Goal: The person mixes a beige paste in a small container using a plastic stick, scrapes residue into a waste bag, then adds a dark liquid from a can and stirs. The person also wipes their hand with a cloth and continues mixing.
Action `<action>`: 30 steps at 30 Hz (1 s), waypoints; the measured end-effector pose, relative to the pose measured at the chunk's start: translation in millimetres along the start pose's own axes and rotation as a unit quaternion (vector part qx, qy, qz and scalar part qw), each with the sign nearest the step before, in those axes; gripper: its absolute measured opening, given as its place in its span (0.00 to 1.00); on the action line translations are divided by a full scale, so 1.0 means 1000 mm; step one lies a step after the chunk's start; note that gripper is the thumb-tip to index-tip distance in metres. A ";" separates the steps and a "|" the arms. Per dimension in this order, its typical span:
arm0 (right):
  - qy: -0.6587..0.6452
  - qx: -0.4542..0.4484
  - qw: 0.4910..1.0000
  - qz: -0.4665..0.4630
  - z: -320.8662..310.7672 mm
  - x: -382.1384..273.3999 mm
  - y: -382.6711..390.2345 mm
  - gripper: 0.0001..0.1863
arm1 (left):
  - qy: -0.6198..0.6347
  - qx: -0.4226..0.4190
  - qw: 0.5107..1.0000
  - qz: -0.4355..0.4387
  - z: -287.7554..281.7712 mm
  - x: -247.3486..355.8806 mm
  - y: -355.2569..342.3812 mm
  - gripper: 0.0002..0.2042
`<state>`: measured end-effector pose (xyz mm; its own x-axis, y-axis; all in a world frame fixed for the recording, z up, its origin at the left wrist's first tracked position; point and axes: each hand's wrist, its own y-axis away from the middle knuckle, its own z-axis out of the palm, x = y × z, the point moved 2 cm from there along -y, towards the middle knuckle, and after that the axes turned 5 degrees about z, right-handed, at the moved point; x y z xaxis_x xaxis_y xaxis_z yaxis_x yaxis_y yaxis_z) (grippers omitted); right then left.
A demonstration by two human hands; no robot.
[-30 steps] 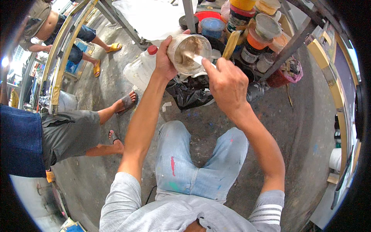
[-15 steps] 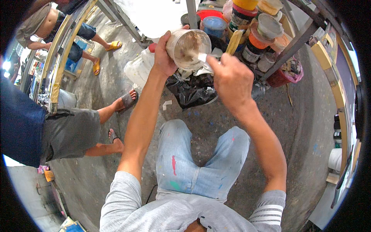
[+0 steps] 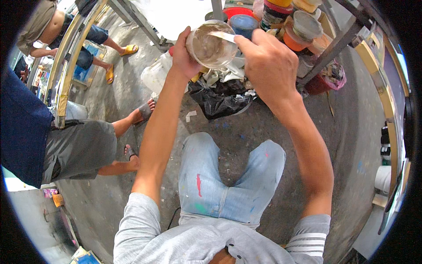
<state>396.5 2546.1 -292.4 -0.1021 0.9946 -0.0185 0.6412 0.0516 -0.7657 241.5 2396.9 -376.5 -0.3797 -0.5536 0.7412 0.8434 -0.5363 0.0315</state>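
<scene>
Floor: grey concrete [image 3: 343, 176], rough and worn, specked with blue paint and littered with a few white scraps.
Background: a metal post [image 3: 216, 9] and stacked pots stand beyond the hands; at the left are a person in grey shorts [image 3: 81, 149] and, farther off, another in yellow sandals [image 3: 129, 49].
Tub: held out ahead of the knees, its round mouth tipped toward the wearer; clear plastic [image 3: 226, 56], thin-walled, smeared inside with tan-brown paste [image 3: 207, 47].
Left hand: the nearer one to the tub [image 3: 217, 64], curled around its left side; the fingers behind it are mostly hidden.
Right hand: just right of the tub [image 3: 273, 64], pinching a spatula between thumb and forefinger, the other fingers folded in.
Spatula: white, flat and narrow, probably plastic [image 3: 223, 36]; its long axis runs leftward and slightly up from the right hand, across the rim, the tip inside the mouth. How deep the tip sits in the paste, I cannot tell.
Below the tub: a crinkled, glossy black bag [image 3: 217, 104] with crumpled white scraps at its top.
Beside the left forearm: a cloudy white jug [image 3: 154, 75], rounded, partly covered.
Beyond the right hand: a blue pot [image 3: 243, 22] and a red bucket [image 3: 320, 84] filled with rubbish.
Jeans: faded blue denim [image 3: 193, 163] with pink and green paint marks.
</scene>
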 end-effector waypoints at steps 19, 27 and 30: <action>-0.006 0.016 1.000 0.019 0.030 0.008 0.008 0.02 | -0.026 -0.109 0.994 0.007 0.003 0.009 -0.010 0.31; -0.019 0.012 0.998 0.055 0.024 0.001 0.021 0.02 | -0.034 -0.142 0.989 0.029 0.004 0.012 -0.009 0.32; -0.014 -0.007 0.999 0.046 0.025 -0.006 0.023 0.02 | -0.035 -0.141 0.989 0.034 0.003 0.013 -0.008 0.33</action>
<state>392.6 2539.3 -326.3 -0.0634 0.9924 -0.1059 0.6595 -0.0379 -0.7508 231.6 2396.1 -365.2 -0.2897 -0.5552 0.7796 0.7229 -0.6608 -0.2020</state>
